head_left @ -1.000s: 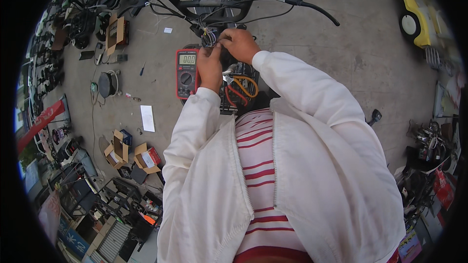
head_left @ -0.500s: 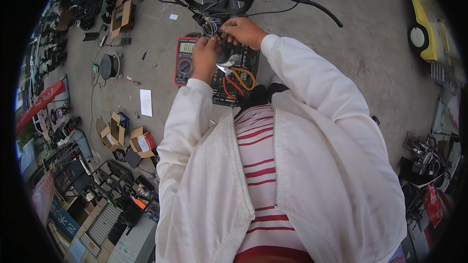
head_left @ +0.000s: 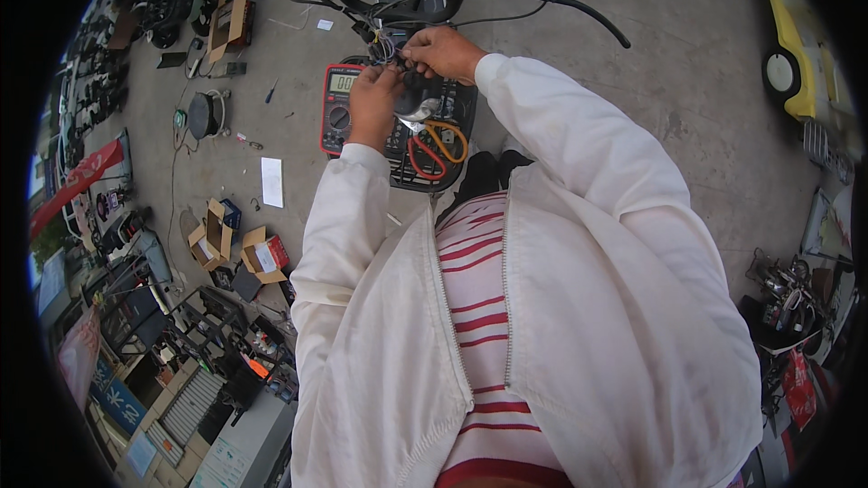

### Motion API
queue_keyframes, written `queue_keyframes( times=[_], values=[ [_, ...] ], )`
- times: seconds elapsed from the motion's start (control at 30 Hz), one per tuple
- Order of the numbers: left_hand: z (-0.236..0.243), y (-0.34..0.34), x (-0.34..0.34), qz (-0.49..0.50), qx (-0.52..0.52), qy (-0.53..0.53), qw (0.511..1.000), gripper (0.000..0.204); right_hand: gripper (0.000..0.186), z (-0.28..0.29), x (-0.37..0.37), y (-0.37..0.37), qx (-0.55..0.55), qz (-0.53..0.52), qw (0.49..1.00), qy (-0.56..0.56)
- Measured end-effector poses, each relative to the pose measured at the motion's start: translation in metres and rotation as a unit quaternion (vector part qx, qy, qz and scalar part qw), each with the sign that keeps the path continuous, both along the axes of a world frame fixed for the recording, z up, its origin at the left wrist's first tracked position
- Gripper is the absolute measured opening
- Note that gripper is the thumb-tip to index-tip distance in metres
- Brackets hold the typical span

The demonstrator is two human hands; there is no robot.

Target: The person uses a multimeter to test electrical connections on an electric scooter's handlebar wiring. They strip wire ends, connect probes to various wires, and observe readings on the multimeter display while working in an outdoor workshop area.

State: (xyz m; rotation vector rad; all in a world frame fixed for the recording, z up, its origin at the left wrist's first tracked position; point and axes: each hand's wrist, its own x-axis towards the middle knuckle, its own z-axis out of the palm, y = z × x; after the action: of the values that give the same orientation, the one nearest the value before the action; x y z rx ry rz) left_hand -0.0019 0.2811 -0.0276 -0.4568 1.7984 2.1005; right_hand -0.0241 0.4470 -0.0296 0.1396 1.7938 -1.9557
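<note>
Both hands meet at a bundle of thin wires below the handlebar of a bike or scooter. My left hand is closed, thumb and fingertips pinching at the wires' lower end. From the right, my right hand pinches the same bundle; the exact strands are too small to make out. Beside my left hand lies a red multimeter with a lit-grey display and a dial, partly covered by that hand. Pliers with orange and red handles rest on the black rack under my hands.
Brake levers and cables stick out around the handlebar. On the floor at left are a white sheet, a screwdriver, a round black coil-like part and open cardboard boxes. A yellow vehicle stands at far right.
My view has shifted slightly. My right hand sits a little further left and up, nearer my left fingertips. Both hands stay pinched at the wires.
</note>
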Motion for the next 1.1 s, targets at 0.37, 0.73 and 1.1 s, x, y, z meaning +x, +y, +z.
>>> queue_keyframes(
  times=[0.37, 0.73, 1.1],
  values=[
    [0.001, 0.004, 0.000, 0.011, -0.009, 0.005, 1.000, 0.011, 0.023, -0.002, -0.008, 0.015, -0.112, 0.044, 0.988, -0.101],
    [0.000, 0.004, 0.000, 0.013, -0.013, -0.002, 1.000, 0.011, 0.022, -0.001, -0.012, 0.008, -0.022, 0.077, 0.996, -0.049],
    [0.008, -0.004, -0.002, -0.030, -0.065, -0.002, 0.997, 0.014, 0.022, 0.004, -0.013, 0.006, 0.060, 0.076, 0.995, 0.015]
  ],
)
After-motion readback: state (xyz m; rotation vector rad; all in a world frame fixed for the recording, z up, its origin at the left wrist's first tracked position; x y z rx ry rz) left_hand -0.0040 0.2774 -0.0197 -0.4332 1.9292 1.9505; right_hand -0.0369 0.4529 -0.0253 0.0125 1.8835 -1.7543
